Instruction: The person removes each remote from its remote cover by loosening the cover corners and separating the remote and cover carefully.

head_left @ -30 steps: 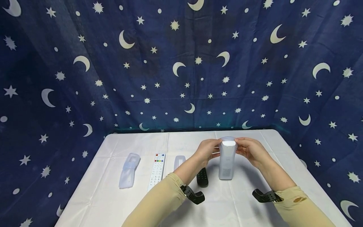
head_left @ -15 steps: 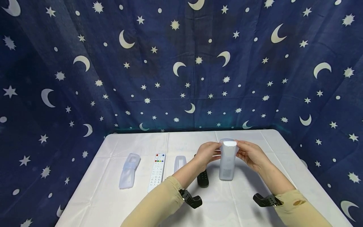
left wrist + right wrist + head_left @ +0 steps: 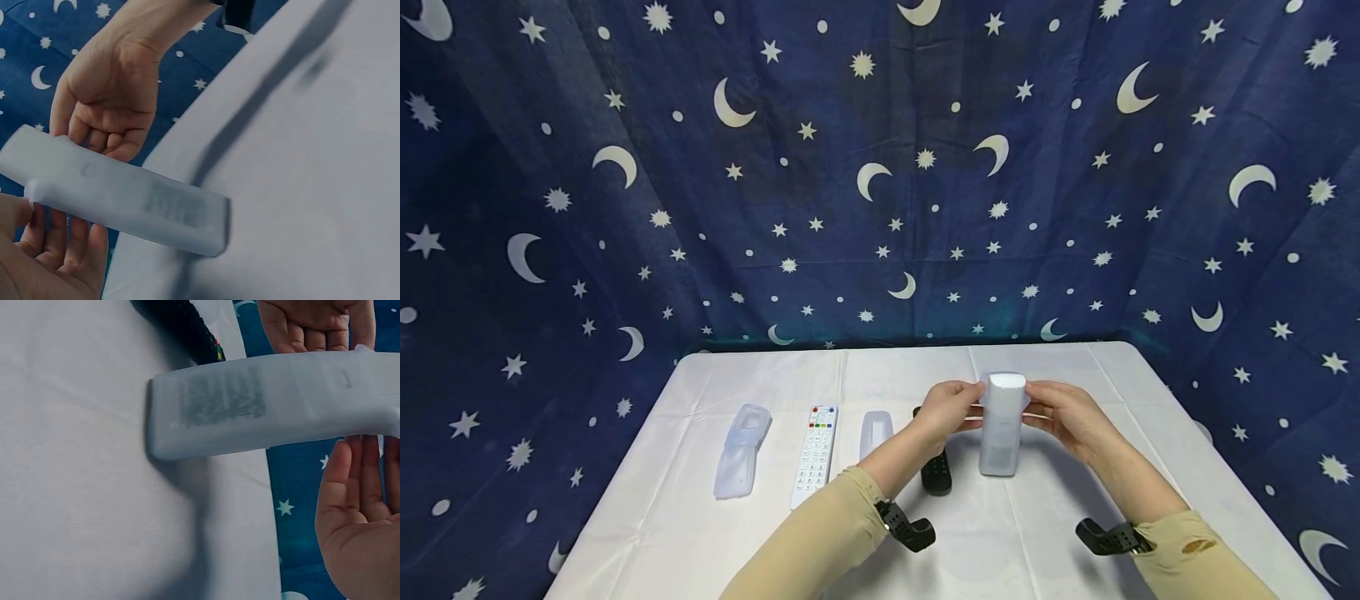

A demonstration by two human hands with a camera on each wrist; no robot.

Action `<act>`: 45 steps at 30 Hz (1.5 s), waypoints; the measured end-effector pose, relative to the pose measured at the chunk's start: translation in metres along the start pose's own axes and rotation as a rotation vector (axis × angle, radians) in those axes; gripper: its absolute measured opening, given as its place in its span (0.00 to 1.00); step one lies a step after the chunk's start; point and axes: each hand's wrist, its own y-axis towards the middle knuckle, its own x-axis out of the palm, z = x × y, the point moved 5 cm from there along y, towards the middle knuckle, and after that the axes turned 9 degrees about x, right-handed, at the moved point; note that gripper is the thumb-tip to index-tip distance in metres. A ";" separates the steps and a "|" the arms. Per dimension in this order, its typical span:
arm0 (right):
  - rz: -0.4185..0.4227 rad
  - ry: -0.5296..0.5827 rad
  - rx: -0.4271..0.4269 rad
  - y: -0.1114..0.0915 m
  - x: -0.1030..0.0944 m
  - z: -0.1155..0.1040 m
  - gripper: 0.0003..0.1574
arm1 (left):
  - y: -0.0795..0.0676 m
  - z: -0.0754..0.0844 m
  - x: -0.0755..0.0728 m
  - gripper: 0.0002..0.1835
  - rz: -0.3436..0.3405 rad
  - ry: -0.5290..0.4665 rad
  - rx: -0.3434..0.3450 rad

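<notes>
A white remote control point(image 3: 1007, 381) stands on end with its back toward me, most of its length inside a translucent silicone remote cover point(image 3: 999, 442). The cover's lower end is at the tabletop; a dark label shows through it in the right wrist view. My left hand point(image 3: 946, 408) pinches the cover's left edge near the top. On the opposite edge, my right hand point(image 3: 1069, 415) pinches it between thumb and fingers. The remote's bare white top pokes out between the spread edges. Both wrist views show the other fingers behind the cover.
To the left lie a translucent cover point(image 3: 742, 454), a white remote with coloured buttons point(image 3: 814, 454) and a smaller translucent cover point(image 3: 876, 429), partly behind my left arm. A black remote point(image 3: 936, 473) lies beside my left hand. A starry curtain point(image 3: 880, 208) hangs behind the white-clothed table point(image 3: 1045, 558).
The cover's upper edge has come down and spread at the sides, baring more of the remote's white top. Both hands have shifted slightly lower with it.
</notes>
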 end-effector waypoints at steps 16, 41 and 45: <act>0.008 -0.006 0.052 0.005 0.001 0.023 0.12 | -0.006 -0.018 -0.002 0.20 0.036 -0.067 -0.082; 0.137 -0.004 0.027 -0.008 -0.002 0.016 0.13 | -0.006 -0.011 -0.001 0.12 0.055 -0.094 -0.069; 0.157 -0.021 0.030 -0.008 -0.001 0.016 0.15 | -0.005 -0.013 -0.001 0.11 0.051 -0.096 -0.074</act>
